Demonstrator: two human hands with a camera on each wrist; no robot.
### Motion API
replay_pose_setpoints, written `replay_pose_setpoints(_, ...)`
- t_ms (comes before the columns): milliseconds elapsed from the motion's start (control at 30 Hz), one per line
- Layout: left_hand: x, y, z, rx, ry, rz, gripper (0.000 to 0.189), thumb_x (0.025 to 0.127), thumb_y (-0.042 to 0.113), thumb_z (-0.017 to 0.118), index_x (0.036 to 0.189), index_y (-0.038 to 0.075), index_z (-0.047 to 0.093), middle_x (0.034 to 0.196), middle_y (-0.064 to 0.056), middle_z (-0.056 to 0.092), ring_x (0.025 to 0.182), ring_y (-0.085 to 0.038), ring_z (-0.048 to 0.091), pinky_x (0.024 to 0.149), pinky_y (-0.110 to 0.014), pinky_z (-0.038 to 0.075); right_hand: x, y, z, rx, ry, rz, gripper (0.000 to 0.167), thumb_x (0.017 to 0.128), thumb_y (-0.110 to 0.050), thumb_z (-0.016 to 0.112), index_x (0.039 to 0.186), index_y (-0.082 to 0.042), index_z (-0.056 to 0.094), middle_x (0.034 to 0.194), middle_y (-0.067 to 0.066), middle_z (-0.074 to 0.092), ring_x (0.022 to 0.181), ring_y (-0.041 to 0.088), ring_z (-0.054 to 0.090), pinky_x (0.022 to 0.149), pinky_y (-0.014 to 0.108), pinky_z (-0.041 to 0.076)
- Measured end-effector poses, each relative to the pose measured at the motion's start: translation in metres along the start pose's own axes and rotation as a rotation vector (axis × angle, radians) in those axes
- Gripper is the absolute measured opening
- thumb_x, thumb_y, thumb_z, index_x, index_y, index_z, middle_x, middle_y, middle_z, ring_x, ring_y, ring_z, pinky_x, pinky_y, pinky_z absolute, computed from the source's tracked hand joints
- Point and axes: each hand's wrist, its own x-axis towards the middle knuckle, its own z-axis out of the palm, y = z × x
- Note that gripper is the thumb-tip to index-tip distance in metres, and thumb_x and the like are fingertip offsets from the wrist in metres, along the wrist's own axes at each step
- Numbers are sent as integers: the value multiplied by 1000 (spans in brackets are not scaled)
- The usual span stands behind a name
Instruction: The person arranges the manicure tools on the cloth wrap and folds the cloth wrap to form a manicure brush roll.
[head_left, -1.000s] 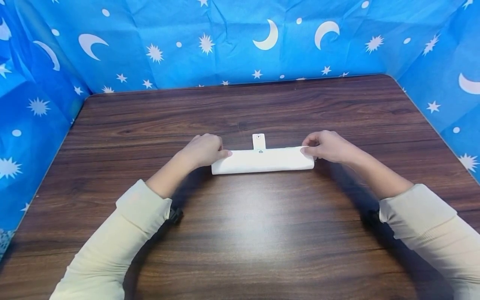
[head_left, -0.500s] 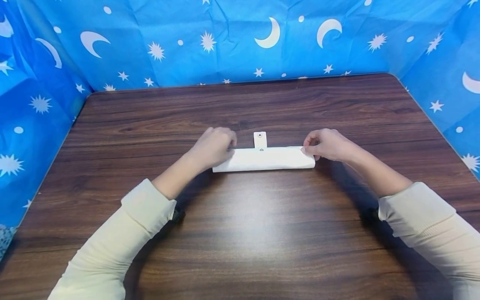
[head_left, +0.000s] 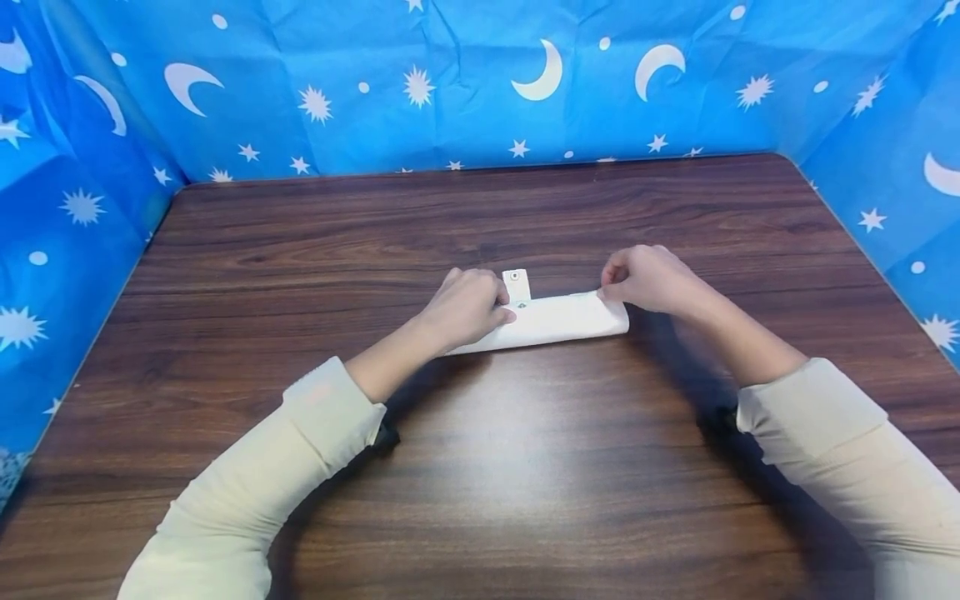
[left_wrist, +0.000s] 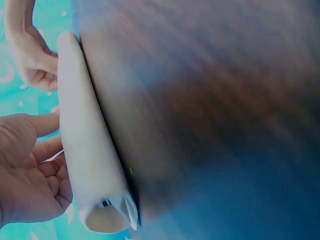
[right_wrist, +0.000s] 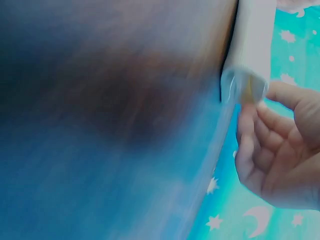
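A white rolled-up fabric case (head_left: 570, 319) lies crosswise on the table, its left end slightly nearer me. From its far side sticks out a short snap tab (head_left: 516, 283) with a round metal stud. My left hand (head_left: 467, 308) holds the roll just left of the tab, thumb on top, and covers much of the left part. At the right end, my right hand (head_left: 651, 277) pinches the far edge between thumb and fingers. Hollow, layered ends of the roll (left_wrist: 90, 130) show in both wrist views; fingers of the right hand (right_wrist: 280, 145) reach to the end opening.
The brown wood-grain table (head_left: 495, 467) stretches out on all sides of the roll. A blue sheet (head_left: 465, 83) with white moons and stars hangs behind it and along both sides.
My left hand has slid rightward along the roll from its left end to near the tab. The roll's left end has tilted slightly nearer me; the right hand has risen slightly at its end.
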Motion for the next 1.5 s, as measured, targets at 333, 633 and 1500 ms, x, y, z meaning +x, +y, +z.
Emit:
replay_pose_setpoints(333,1,-1,4,25,41,0,15,86,24,66,92,11,71,93,2,65,87,-12,57,83,-33,34,47,-40,12,135,-63,-92,25,92,-16,54,113,-5,63,101,12,65,87,25,56,75,38,43)
replay_pose_setpoints(633,1,4,5,156,59,70,12,86,25,66,88,15,72,86,3,62,82,-13,54,75,-30,34,60,-54,19,229,-182,-143,26,93,-7,51,117,-2,61,107,13,63,92,24,60,77,38,46)
replay_pose_setpoints(1500,10,-4,9,155,177,148,10,86,18,65,89,13,74,84,3,65,79,-14,55,72,-30,35,21,-54,27,96,63,-224,13,84,-5,62,92,-8,72,83,3,68,61,16,49,54,28,37)
